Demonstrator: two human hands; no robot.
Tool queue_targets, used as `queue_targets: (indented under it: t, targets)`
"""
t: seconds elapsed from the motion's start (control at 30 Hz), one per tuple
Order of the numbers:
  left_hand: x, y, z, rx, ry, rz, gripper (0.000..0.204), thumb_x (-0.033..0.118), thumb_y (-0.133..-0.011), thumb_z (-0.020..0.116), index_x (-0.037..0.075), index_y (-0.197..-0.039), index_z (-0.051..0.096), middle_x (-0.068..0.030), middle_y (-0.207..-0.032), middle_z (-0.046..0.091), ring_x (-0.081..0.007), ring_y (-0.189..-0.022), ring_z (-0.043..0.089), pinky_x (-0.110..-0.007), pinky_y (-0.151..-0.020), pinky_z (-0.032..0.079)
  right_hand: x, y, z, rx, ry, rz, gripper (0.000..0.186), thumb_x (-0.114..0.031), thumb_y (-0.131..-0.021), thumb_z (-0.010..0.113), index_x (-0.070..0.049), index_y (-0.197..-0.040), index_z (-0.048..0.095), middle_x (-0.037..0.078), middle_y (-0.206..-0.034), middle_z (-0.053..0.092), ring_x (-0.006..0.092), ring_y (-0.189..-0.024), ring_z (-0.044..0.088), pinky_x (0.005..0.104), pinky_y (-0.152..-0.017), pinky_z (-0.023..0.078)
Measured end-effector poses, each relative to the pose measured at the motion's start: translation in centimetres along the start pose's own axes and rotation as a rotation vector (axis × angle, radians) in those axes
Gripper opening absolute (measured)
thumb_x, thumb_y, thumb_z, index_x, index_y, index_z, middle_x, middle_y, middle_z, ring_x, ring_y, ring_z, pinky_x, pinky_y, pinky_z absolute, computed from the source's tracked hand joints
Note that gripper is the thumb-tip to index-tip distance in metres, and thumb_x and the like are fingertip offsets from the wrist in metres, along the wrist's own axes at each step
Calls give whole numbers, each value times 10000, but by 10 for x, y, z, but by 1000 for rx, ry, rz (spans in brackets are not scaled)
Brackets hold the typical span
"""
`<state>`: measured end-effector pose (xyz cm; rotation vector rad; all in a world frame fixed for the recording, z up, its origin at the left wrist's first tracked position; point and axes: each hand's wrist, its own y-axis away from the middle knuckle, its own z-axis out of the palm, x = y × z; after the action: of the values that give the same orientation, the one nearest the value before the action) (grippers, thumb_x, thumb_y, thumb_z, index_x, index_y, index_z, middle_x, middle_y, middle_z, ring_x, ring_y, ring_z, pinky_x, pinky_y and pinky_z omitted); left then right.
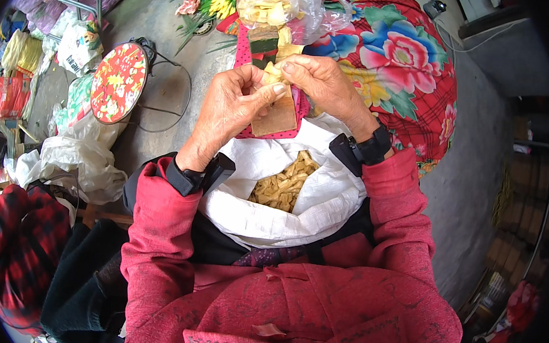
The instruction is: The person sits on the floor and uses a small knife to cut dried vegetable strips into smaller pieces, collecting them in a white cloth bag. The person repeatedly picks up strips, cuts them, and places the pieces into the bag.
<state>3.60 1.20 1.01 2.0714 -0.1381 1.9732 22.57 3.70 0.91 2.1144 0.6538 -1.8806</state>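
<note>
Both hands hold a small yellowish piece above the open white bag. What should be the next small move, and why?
Probably finish working the small yellowish piece and let it drop into the white bag below. The left hand and right hand pinch it together, and the open bag already holds many similar pieces.

White printed bag (76, 46) far left, clear bag (282, 5) ahead

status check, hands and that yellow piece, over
Left hand and right hand pinch one yellowish piece together. White sack of pieces open below. Nothing blocking.
</note>
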Motion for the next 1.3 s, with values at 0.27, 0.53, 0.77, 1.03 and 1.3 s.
queue_targets:
  t: [0.27,0.53,0.77,1.03,1.3]
  targets:
    - [15,25,22,-345,130,125,223,182,-947,598,43,-773,596,27,-632,544,-13,-501,432,-178,-437,304,9,-4,-5,250,93,47,326,-284,-985,539,-8,-814,572,-26,-650,467,50,-629,418,252,-541,385]
    - [4,9,16,-27,-29,232,179,133,-846,722,43,-886,571,27,-743,576,-45,-633,502,-209,-554,422,9,-5,-12,276,460,58,338,-286,-992,531,5,-820,549,-1,-662,450,66,-635,396,266,-547,380]
    - [-11,6,17,-50,-233,344,131,-39,-804,609,33,-810,500,43,-750,512,-20,-678,441,-180,-595,381,16,-9,4,163,467,-38,277,-209,-959,579,26,-812,570,38,-615,440,67,-613,397,283,-526,396]
    - [-10,14,10,-67,65,262,173,-107,-788,554,50,-742,498,46,-724,557,3,-649,477,-161,-570,365,21,-7,-4,278,400,-30,307,-292,-913,620,11,-873,657,140,-614,574,184,-533,502,335,-533,430]
    - [-30,-5,-14,106,-260,116,58,8,-882,583,9,-840,543,33,-731,581,-43,-690,531,-209,-608,439,34,-7,-12,86,293,99,279,-270,-904,559,1,-878,499,105,-662,505,176,-610,504,347,-575,421]
